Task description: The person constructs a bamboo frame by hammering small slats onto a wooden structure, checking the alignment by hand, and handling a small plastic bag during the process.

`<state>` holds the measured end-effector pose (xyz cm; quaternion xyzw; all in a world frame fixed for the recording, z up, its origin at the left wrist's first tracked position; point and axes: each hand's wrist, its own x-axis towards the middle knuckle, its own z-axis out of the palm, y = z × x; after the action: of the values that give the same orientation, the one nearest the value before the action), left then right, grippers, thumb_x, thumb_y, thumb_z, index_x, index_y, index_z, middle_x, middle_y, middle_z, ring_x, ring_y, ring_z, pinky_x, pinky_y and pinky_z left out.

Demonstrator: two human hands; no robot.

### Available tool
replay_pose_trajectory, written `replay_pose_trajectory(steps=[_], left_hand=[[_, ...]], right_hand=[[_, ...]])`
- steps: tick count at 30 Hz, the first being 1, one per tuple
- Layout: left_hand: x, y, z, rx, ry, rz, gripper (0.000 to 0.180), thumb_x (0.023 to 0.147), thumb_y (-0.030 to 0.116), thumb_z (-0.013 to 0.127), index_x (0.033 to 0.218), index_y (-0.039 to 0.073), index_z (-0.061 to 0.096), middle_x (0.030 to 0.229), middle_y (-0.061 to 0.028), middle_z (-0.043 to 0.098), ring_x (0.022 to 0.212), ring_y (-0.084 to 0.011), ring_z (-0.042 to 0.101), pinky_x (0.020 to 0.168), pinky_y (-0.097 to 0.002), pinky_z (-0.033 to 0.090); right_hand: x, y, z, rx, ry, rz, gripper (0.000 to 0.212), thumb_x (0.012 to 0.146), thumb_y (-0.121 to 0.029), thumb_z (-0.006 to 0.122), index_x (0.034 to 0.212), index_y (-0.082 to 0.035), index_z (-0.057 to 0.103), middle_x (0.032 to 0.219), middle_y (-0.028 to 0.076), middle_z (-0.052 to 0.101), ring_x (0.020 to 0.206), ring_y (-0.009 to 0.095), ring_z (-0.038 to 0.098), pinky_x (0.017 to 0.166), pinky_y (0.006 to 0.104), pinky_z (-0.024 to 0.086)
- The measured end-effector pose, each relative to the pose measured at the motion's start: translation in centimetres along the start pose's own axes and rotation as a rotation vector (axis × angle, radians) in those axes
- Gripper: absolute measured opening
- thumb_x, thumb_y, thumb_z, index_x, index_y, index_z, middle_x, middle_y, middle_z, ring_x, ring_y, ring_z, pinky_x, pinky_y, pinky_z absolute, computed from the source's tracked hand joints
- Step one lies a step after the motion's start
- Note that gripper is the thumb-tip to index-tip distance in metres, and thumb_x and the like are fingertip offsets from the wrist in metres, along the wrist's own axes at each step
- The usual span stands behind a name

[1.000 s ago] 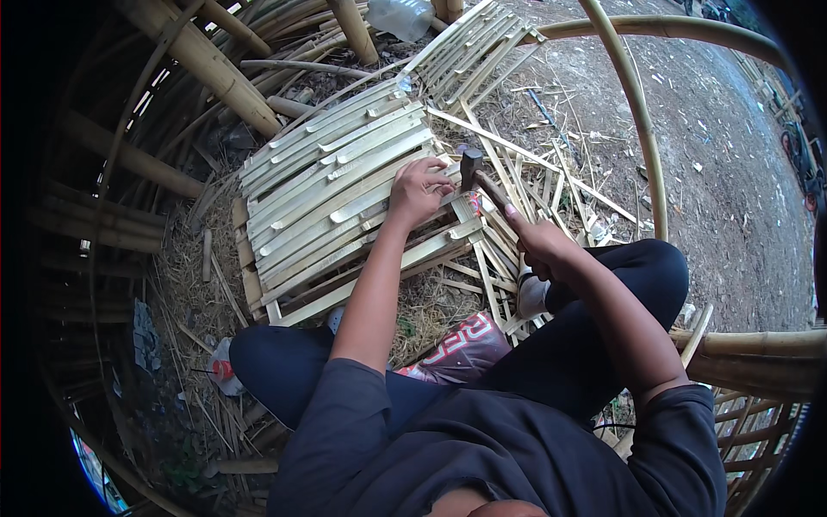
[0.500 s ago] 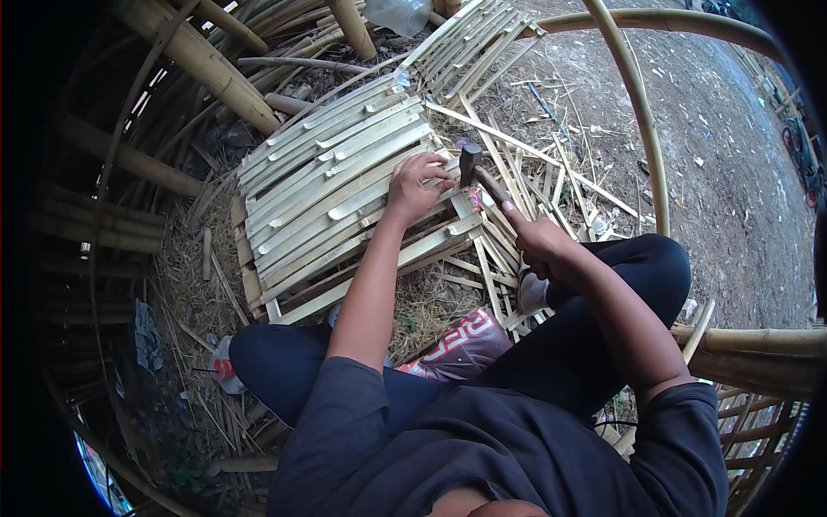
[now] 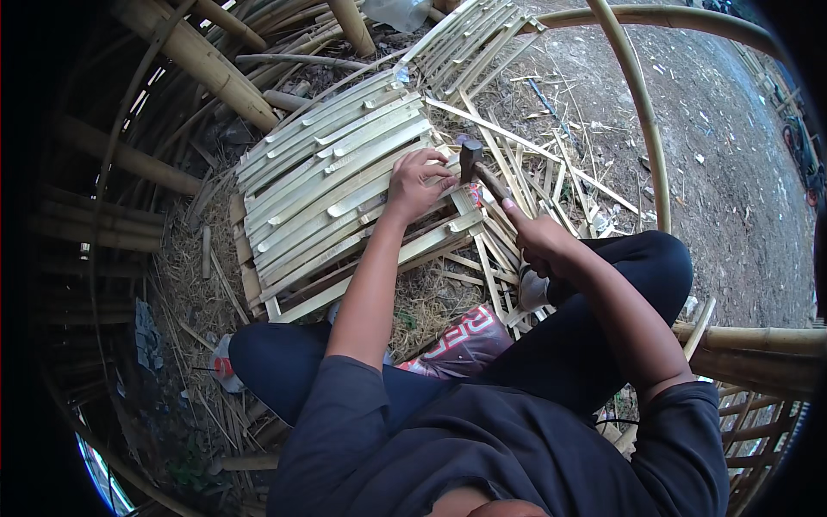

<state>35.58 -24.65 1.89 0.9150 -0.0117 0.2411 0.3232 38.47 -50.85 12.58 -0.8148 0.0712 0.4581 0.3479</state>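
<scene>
A hammer [image 3: 490, 179] with a dark metal head and wooden handle is gripped in my right hand [image 3: 541, 239]. Its head is at the right end of a bamboo slat panel [image 3: 332, 202], close to the fingertips of my left hand [image 3: 419, 183]. That left hand rests over the panel's right edge, thumb and fingers pinched together at a slat end. Whatever is between them is too small to make out. Pale split slats lie side by side across the panel, with gaps between some of them.
Loose bamboo strips [image 3: 517, 189] are strewn to the panel's right. A second slatted panel [image 3: 469, 52] lies beyond it. Bamboo poles [image 3: 211, 65] stand at the left, and a curved pole [image 3: 642, 103] rises at the right. A printed bag [image 3: 465, 345] lies between my legs.
Almost nothing differs. The hammer head has shifted very slightly beside my left fingertips, and both hands keep their grip and place.
</scene>
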Motion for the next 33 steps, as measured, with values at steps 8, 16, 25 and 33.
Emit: replay_pose_trajectory(steps=[8,16,25,33], left_hand=[[0.0,-0.3,0.1,0.012,-0.018,-0.005,0.022,0.080,0.040,0.084,0.086,0.019,0.080,0.114,0.0035,0.070,0.115,-0.0226,0.063,0.112,-0.0459,0.037],[-0.1,0.0,0.0,-0.021,-0.021,-0.035,0.022,0.078,0.039,0.085,0.088,0.020,0.081,0.119,0.0022,0.069,0.113,-0.0229,0.066,0.115,-0.0467,0.034],[-0.2,0.7,-0.4,-0.011,-0.065,-0.025,0.030,0.072,0.036,0.090,0.093,0.016,0.079,0.123,-0.0001,0.068,0.119,-0.0214,0.063,0.118,-0.0498,0.031],[-0.1,1.0,-1.2,-0.060,-0.092,-0.087,0.048,0.069,0.038,0.090,0.106,0.011,0.076,0.131,-0.0044,0.065,0.125,-0.0250,0.061,0.119,-0.0544,0.034]], right_hand=[[-0.3,-0.1,0.1,0.019,-0.006,0.005,0.074,0.097,-0.075,0.047,0.062,-0.011,0.046,0.050,-0.002,0.036,0.038,0.014,0.031,0.037,0.0348,0.024],[0.2,0.2,0.1,0.029,-0.022,-0.007,0.072,0.097,-0.075,0.046,0.062,-0.012,0.043,0.051,-0.003,0.035,0.039,0.013,0.030,0.038,0.0343,0.022],[0.0,0.1,-0.1,-0.003,-0.018,-0.008,0.075,0.097,-0.075,0.046,0.057,-0.013,0.040,0.051,-0.001,0.036,0.039,0.014,0.032,0.038,0.0342,0.025],[0.3,0.0,0.0,0.054,-0.011,-0.073,0.076,0.094,-0.078,0.049,0.065,-0.008,0.047,0.056,0.001,0.040,0.039,0.014,0.033,0.037,0.0330,0.026]])
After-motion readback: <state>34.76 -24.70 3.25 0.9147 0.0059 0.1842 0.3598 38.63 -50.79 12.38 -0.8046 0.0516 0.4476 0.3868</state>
